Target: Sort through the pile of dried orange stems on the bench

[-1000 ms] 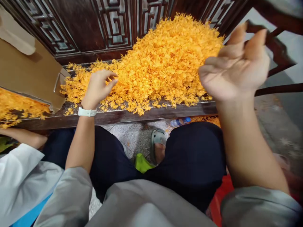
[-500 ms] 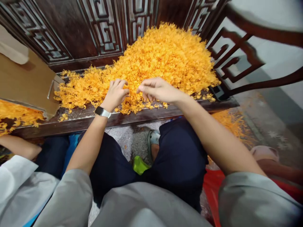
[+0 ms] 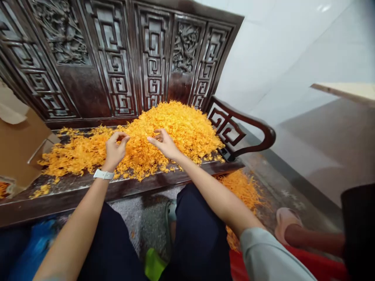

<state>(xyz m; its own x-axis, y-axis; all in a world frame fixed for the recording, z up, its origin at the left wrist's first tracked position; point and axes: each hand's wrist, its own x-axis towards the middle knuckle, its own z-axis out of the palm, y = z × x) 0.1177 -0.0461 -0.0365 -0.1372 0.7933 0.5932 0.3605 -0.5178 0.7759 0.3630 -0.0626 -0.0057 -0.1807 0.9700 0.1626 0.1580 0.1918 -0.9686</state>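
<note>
A big heap of orange strands (image 3: 175,128) lies on the seat of a dark carved wooden bench (image 3: 88,187). My left hand (image 3: 115,147), with a white watch on its wrist, rests on the heap's near left slope, thumb and forefinger pinched together on a few strands. My right hand (image 3: 164,142) is just to its right, fingers stretched out and apart, fingertips touching the heap. The two hands are about a hand's width apart.
A brown cardboard box (image 3: 20,148) stands on the bench at the left. More orange strands (image 3: 243,191) lie on the floor by the bench's right armrest (image 3: 243,128). Another person's foot in a pink slipper (image 3: 285,222) is at the right, above something red (image 3: 293,265).
My view has tilted up and pulled back from the bench. My right hand came down from the air to the heap beside my left hand, and its fingers have spread.
</note>
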